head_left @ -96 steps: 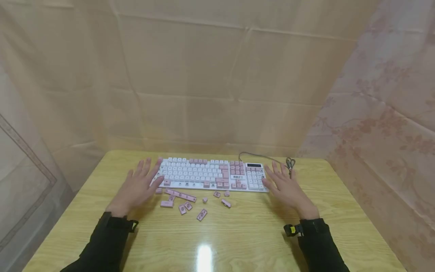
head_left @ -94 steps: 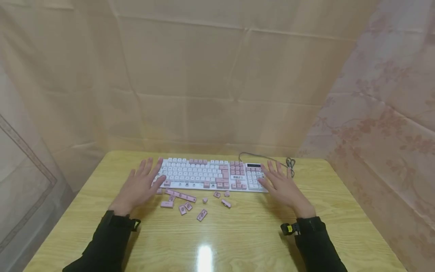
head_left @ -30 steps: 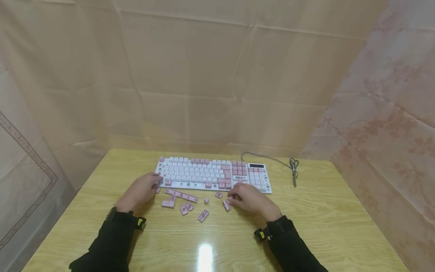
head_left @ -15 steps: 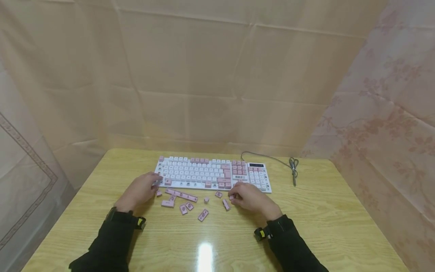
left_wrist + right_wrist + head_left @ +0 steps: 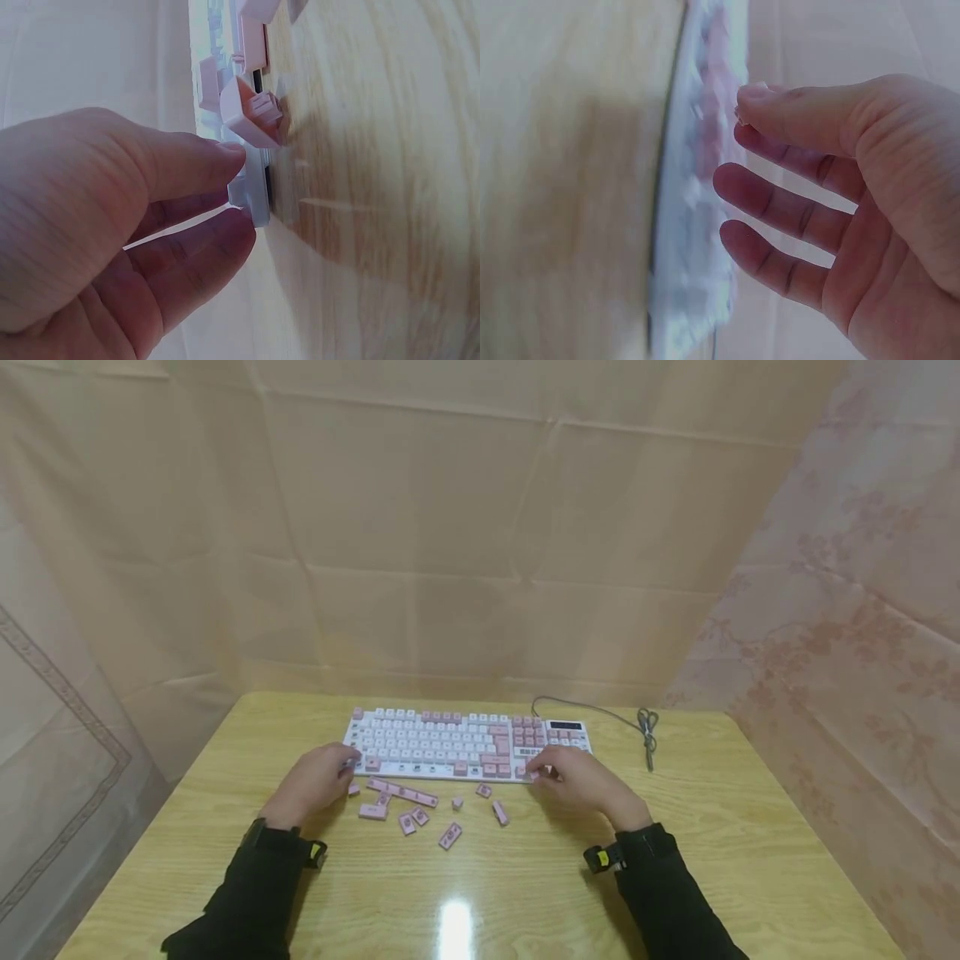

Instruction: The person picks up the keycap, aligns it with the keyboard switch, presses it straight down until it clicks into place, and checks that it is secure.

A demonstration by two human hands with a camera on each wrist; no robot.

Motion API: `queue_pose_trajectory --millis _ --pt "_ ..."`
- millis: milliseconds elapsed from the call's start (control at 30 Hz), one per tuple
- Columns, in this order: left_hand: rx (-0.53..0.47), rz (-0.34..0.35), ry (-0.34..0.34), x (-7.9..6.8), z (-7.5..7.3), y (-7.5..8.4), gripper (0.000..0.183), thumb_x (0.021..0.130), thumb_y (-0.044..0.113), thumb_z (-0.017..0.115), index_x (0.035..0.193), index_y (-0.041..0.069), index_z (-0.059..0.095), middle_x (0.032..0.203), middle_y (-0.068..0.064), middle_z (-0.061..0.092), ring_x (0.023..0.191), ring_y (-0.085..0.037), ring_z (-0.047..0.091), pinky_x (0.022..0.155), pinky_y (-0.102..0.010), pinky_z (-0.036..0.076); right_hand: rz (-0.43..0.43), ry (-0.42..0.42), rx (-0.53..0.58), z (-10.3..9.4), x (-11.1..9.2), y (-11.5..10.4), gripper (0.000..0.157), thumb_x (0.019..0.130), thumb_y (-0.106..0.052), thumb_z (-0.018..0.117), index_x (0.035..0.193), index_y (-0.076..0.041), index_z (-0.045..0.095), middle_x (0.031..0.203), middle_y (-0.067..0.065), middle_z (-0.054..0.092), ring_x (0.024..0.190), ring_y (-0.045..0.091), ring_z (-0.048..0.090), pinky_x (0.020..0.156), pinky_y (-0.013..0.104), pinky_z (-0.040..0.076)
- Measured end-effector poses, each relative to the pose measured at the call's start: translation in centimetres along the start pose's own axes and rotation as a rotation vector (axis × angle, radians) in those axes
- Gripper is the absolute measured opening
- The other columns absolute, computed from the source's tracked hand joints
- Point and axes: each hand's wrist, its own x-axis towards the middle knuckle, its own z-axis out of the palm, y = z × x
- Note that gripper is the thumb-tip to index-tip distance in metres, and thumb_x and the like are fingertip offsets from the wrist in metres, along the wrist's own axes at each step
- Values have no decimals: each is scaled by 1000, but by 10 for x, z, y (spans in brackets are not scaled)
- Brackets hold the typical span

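A white and pink keyboard lies near the back of the table. My left hand grips its front left corner, thumb and curled fingers on either side of the edge in the left wrist view. My right hand pinches a small pink keycap between thumb and index finger, over the keyboard's arrow-key area. The right wrist view shows only a sliver of that keycap; the other fingers are spread apart. Beside the left thumb, a loose pink keycap lies tipped with its stem showing.
Several loose pink keycaps lie in front of the keyboard, including a long spacebar, a wide keycap and a tilted keycap. A grey cable runs from the keyboard's back to a tied bundle at the right.
Both hands came down from open poses above the keyboard's ends. The right hand picked up a pink keycap from the table and carried it rightward and up over the keyboard; the left stays at the corner.
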Motion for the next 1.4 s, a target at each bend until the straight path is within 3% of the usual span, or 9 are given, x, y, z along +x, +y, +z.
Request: queue_pose_trajectory --millis 133,367,567,767,1000,1233,1400 --pt "17 -18 -7 0 -1 1 22 84 1 62 105 -2 67 99 -17 67 95 -32 62 82 -48 49 44 17 14 -16 -1 18 20 89 -12 64 107 -5 69 102 5 68 81 13 61 70 33 51" --pt "19 -16 -23 0 -2 3 23 84 2 62 106 -2 67 101 -18 66 95 -31 62 81 -48 49 200 47 19 -29 -3 50 25 91 -17 62 112 -6 68 105 7 67 84 17 60 71 36 49" --pt "20 -23 -31 -2 -2 5 24 84 3 64 107 -2 66 102 -18 66 97 -32 62 82 -47 49 276 73 -4 -33 -1 63 22 91 -17 62 110 -8 69 104 8 67 86 21 61 75 40 49" --pt "12 -31 -27 -2 -2 6 23 85 3 62 107 -2 67 102 -18 66 97 -32 62 82 -47 49 367 46 24 -35 0 73 21 91 -19 63 107 -9 69 106 8 66 88 23 61 74 41 50" --pt "18 -60 -41 -2 -3 7 23 86 3 62 108 -2 66 104 -18 66 100 -33 61 85 -48 48 325 45 -15 -35 2 84 16 89 -13 63 102 -5 69 99 9 65 84 22 57 72 41 48" --pt "10 -73 -50 -2 -4 9 24 86 3 62 109 -2 66 105 -18 65 101 -33 61 85 -48 48 444 25 -65 -35 5 85 21 89 -14 63 108 -7 69 107 11 65 95 26 58 80 45 48" --pt "10 -73 -52 -1 -2 8 24 86 3 62 109 -2 66 106 -18 65 101 -34 60 86 -48 48 452 22 -93 -34 5 86 20 88 -13 64 106 -6 70 106 11 67 100 29 59 85 47 47"
